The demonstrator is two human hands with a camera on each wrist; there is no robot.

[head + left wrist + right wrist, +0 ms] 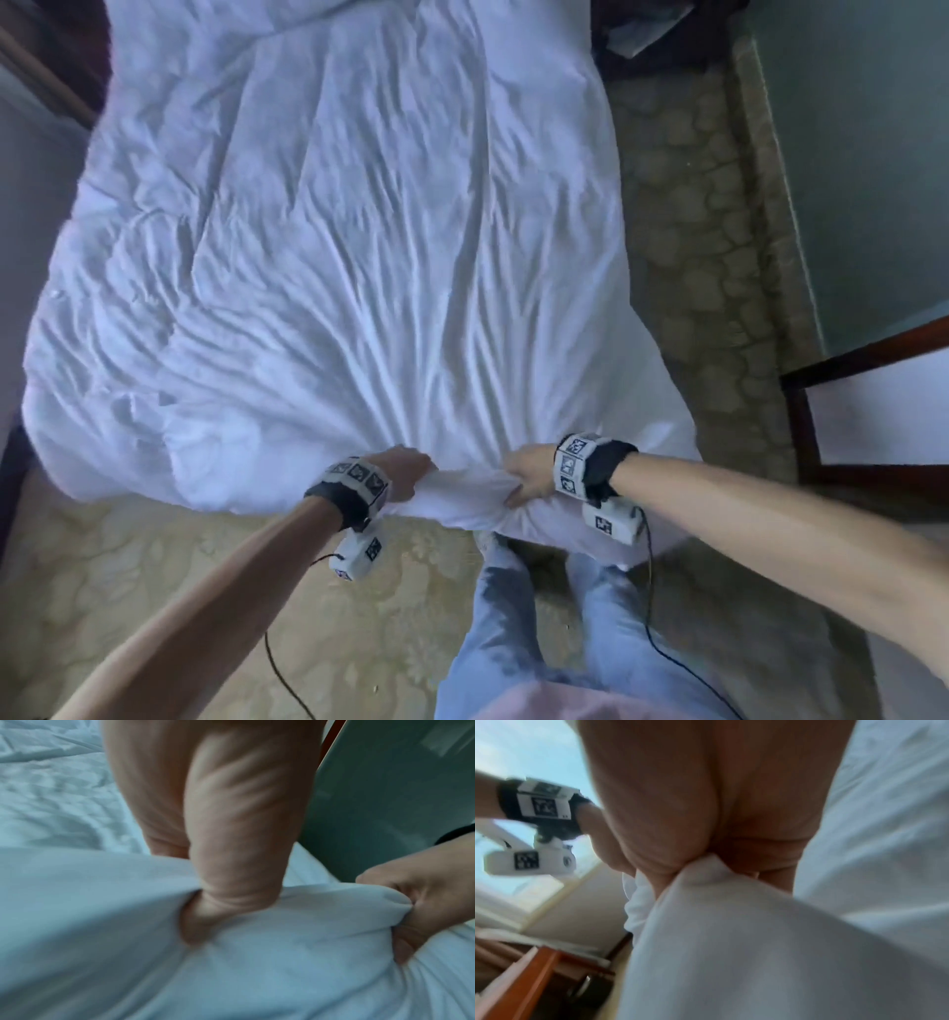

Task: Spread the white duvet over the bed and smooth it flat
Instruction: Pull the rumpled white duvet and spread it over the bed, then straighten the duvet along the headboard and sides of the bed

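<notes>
Duvet (pixel 349 246), white and heavily creased, lay spread across the bed, its near edge overhanging the foot end. Both hands gripped that edge close together. Left hand (pixel 405 473) had its fingers curled tightly into a bunched fold; right hand (pixel 529 475) pinched the fabric just beside it, thumb (pixel 408 943) pressed into the cloth. Creases fanned outward from the two grips. Patterned stone floor (pixel 703 246) bordered the bed on the right.
</notes>
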